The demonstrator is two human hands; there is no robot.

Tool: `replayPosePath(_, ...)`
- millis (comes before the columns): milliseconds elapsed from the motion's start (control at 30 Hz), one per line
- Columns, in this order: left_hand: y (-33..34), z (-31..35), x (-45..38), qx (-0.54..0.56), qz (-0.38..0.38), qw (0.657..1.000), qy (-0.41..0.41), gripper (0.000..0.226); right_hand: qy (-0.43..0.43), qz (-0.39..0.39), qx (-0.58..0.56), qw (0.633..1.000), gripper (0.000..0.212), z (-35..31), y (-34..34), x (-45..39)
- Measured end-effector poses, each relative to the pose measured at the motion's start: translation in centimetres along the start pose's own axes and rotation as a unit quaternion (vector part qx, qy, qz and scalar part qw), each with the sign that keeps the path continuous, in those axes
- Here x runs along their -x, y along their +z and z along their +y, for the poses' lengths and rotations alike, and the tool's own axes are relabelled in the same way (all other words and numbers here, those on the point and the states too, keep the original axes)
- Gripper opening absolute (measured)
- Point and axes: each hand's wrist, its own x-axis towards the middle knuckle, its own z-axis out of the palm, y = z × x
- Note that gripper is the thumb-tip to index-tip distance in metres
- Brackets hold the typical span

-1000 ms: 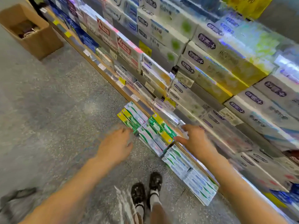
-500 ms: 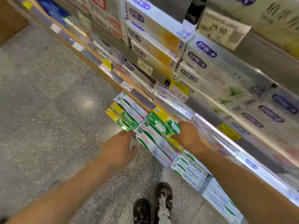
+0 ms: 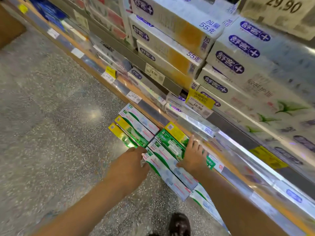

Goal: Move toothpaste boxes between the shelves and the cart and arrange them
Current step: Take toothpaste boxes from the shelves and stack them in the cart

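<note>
Several green, white and yellow toothpaste boxes [image 3: 136, 126] lie in rows on the floor against the bottom shelf rail [image 3: 153, 111]. A middle group of white-green boxes [image 3: 163, 157] sits between my hands. My left hand [image 3: 131, 166] touches the left end of that group with its fingertips. My right hand [image 3: 192, 155] rests flat with spread fingers on the green boxes [image 3: 172, 140] at the group's right side. More white boxes [image 3: 202, 200] continue toward me under my right forearm.
Shelves above hold stacked white toothpaste boxes with purple logos [image 3: 238, 62] and orange-marked ones [image 3: 170, 40]. Yellow and white price tags [image 3: 199, 101] hang on the rails. A cardboard box [image 3: 8, 31] stands at far left. My shoe [image 3: 179, 223] is on the speckled floor.
The view has dropped closer to the floor boxes. Both hands have moved in to the middle group, the right one now spread flat on it and the left one at its end.
</note>
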Motion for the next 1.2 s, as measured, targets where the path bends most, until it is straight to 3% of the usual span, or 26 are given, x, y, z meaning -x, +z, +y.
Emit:
replayPosePath(200,1.0,0.7,-0.4,-0.008,-0.011,1.000,0.013,0.046,0.013,0.043,-0.003,0.999,0.089,0.2,-0.3,-0.4)
replayPosePath(333,-0.9,2.4,-0.2,-0.059,0.010,0.997,0.042,0.058,-0.048,0.028,0.025,0.998,0.084,0.3,-3.7,2.3)
replayPosePath(400,-3.2,3.9,0.9,-0.112,0.026,0.992,0.045,0.072,-0.097,0.032,0.069,0.992,0.088,-0.2,-7.1,5.2)
replayPosePath(533,-9.9,7.2,5.1,-0.252,0.118,0.948,0.154,0.128,-0.205,0.051,0.114,0.971,0.086,-2.3,-16.3,13.1)
replayPosePath(633,-17.5,10.3,9.7,-0.267,0.074,0.945,0.175,0.138,-0.311,0.160,0.184,0.919,0.104,-4.4,-24.6,19.9)
replayPosePath(700,-23.3,11.6,13.9,-0.198,-0.031,0.972,0.121,0.138,-0.368,0.242,0.206,0.874,0.104,-6.7,-30.4,24.8)
replayPosePath(800,-31.7,13.0,20.9,-0.031,-0.057,0.991,0.116,0.132,-0.444,0.291,0.257,0.807,0.095,-10.2,-38.9,32.7)
replayPosePath(900,-38.6,14.5,29.1,0.066,0.009,0.990,0.126,0.118,-0.500,0.349,0.304,0.732,0.083,-13.1,-47.2,41.0)
replayPosePath(1000,-44.0,16.0,36.8,0.190,0.065,0.968,0.153,0.065,-0.545,0.420,0.345,0.638,0.090,-15.1,-53.9,48.8)
replayPosePath(1033,-45.1,16.2,39.2,0.212,0.088,0.961,0.157,0.058,-0.561,0.437,0.342,0.614,0.092,-15.6,-55.5,51.1)
replayPosePath(1200,-47.6,18.3,49.6,0.317,0.204,0.912,0.161,0.066,-0.616,0.524,0.341,0.479,0.095,-17.6,-60.3,60.3)
